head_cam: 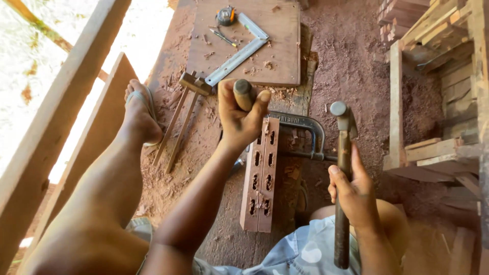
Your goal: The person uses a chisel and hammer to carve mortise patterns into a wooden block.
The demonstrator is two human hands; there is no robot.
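the left hand [239,119] grips a chisel handle [244,94] upright over two mortised wood pieces [260,175], aligned for a blow. the right hand [356,196] holds a hammer [343,173] raised. a g-clamp [305,133] pins the pieces; a framing square [239,51] lies on the board [282,51] beyond.

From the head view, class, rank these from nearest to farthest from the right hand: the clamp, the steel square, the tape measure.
1. Clamp: just up-left of the right hand, beside the hammer head.
2. Steel square: farther up-left, on the board.
3. Tape measure: farthest, at the board's top edge.
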